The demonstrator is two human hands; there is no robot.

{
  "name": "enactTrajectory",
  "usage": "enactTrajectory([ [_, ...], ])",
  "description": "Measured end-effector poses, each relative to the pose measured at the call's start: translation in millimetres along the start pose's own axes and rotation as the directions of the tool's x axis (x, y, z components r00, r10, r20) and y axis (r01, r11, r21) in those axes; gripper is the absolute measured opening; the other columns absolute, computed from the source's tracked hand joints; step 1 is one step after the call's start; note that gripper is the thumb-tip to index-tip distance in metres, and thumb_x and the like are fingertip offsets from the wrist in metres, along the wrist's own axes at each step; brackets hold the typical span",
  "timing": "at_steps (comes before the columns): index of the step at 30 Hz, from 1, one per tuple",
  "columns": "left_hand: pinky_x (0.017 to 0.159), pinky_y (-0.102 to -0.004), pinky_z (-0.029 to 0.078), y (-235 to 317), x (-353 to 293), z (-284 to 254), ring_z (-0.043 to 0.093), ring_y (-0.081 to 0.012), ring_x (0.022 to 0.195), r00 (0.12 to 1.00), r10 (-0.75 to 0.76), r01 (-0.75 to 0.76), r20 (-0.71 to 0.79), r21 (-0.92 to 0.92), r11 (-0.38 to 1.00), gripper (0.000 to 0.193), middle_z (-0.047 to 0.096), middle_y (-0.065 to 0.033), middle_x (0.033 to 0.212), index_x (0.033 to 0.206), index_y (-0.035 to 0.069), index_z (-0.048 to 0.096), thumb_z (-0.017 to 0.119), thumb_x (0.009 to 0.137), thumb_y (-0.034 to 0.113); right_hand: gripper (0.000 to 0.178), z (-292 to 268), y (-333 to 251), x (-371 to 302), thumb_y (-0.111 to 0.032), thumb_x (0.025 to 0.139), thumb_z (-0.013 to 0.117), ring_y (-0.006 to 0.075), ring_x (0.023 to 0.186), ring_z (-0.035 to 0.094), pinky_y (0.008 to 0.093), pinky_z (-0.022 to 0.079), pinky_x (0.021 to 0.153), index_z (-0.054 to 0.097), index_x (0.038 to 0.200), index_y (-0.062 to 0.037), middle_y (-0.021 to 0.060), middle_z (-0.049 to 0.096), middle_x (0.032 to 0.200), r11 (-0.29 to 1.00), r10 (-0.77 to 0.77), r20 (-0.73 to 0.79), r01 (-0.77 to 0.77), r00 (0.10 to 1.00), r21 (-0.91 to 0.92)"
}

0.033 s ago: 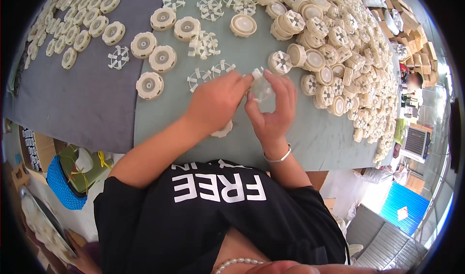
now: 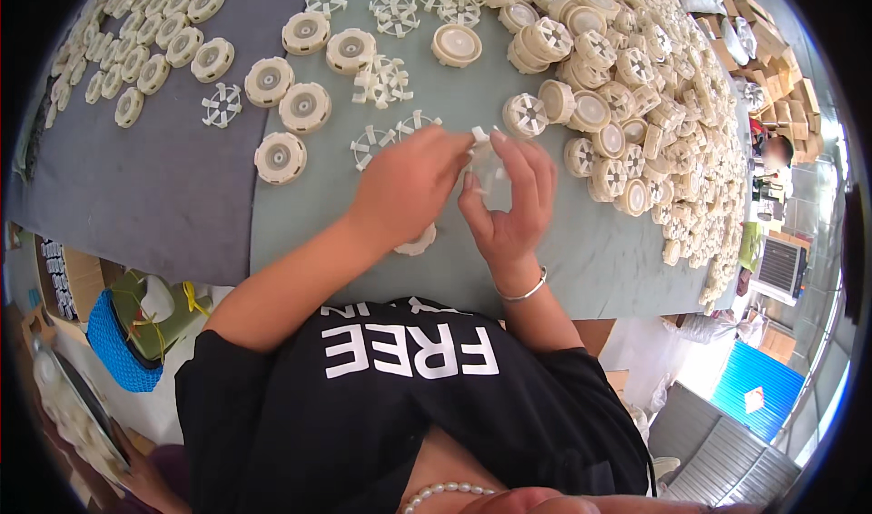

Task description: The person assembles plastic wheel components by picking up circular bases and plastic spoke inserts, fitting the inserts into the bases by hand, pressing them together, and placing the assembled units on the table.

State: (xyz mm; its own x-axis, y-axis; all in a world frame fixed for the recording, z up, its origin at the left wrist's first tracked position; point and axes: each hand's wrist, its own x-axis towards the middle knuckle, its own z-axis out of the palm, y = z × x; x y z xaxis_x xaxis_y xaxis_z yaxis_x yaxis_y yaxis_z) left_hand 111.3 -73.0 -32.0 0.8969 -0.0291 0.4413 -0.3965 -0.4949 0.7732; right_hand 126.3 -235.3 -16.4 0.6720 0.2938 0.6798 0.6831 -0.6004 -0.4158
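Note:
My left hand (image 2: 409, 185) and my right hand (image 2: 518, 192) meet over the grey-green tabletop. Between their fingertips is a white, partly see-through plastic clip ring (image 2: 489, 167), blurred, with small tabs. My right thumb and fingers curve round its right side; the left fingers pinch its left edge, partly hidden. Just beyond my left hand lie two more clip rings, one of them a white spoked ring (image 2: 371, 146). Partly covered by my left hand is a cream round part (image 2: 418, 242). Several cream round caps with grey centres, such as this cap (image 2: 281, 158), sit to the left.
A large heap of cream round caps (image 2: 627, 105) covers the table's right side. Rows of finished-looking caps (image 2: 150, 37) stand at the far left on a dark grey cloth (image 2: 163, 178). Below the table's left edge is a blue mesh-covered seat (image 2: 123, 346). Another person's arm shows at lower left.
My hands hold nearly the same place, with only a slight shift of the fingers around the clip ring. At lower left, the other person's arm has moved slightly.

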Motion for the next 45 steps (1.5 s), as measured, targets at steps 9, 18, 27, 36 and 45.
enactTrajectory([
  [9,0.059,-0.0306,0.052,-9,3,6,0.066,-0.0208,0.075,0.996,-0.017,0.014,-0.083,-0.039,0.999,0.025,0.066,-0.0091,0.087,0.112,0.005,0.071,0.069,0.088,0.008,0.058,2,-6,4,-0.015,0.072,0.087,0.0269,0.099,0.061,0.0383,0.049,0.088,0.066,0.125,-0.0045,0.0099,0.065,0.109,0.995,-0.083,0.001,0.083,0.997,-0.057],
  [18,0.061,-0.0306,0.051,-25,12,-19,0.062,-0.0139,0.060,0.966,-0.255,0.258,0.040,-0.066,0.964,0.032,0.070,-0.0097,0.095,0.121,0.006,0.068,0.072,0.091,0.014,0.058,-29,9,7,-0.021,0.075,0.087,0.0188,0.084,0.061,0.0331,0.053,0.078,0.064,0.125,-0.0047,0.0076,0.062,0.102,0.850,0.468,0.372,-0.524,0.801,0.060],
  [27,0.067,-0.0330,0.053,-5,-29,-58,0.064,-0.0199,0.071,0.944,-0.330,0.330,-0.013,0.104,0.938,0.032,0.063,-0.0048,0.114,0.118,0.009,0.069,0.073,0.087,0.015,0.060,-29,29,-3,-0.010,0.070,0.088,0.0166,0.087,0.063,0.0289,0.057,0.071,0.068,0.127,-0.0054,0.0075,0.066,0.114,0.882,0.426,0.576,-0.462,0.697,-0.093],
  [36,0.062,-0.0277,0.051,12,-84,-44,0.060,-0.0128,0.066,0.866,-0.410,0.455,0.287,-0.113,0.883,0.047,0.057,-0.0046,0.133,0.125,0.016,0.069,0.080,0.080,0.013,0.060,-28,-2,1,-0.010,0.066,0.091,0.0177,0.083,0.062,0.0287,0.054,0.070,0.070,0.122,-0.0053,0.0092,0.067,0.116,0.881,0.148,0.545,-0.361,0.825,0.307],
  [45,0.068,-0.0301,0.054,18,-82,-52,0.065,-0.0165,0.074,0.814,-0.457,0.567,0.359,-0.322,0.758,0.053,0.058,-0.0071,0.128,0.133,0.010,0.062,0.078,0.083,0.012,0.059,-31,-14,-4,-0.009,0.067,0.087,0.0271,0.102,0.065,0.0364,0.056,0.085,0.069,0.122,-0.0082,0.0098,0.067,0.120,0.900,0.021,0.713,-0.324,0.701,0.292],
])
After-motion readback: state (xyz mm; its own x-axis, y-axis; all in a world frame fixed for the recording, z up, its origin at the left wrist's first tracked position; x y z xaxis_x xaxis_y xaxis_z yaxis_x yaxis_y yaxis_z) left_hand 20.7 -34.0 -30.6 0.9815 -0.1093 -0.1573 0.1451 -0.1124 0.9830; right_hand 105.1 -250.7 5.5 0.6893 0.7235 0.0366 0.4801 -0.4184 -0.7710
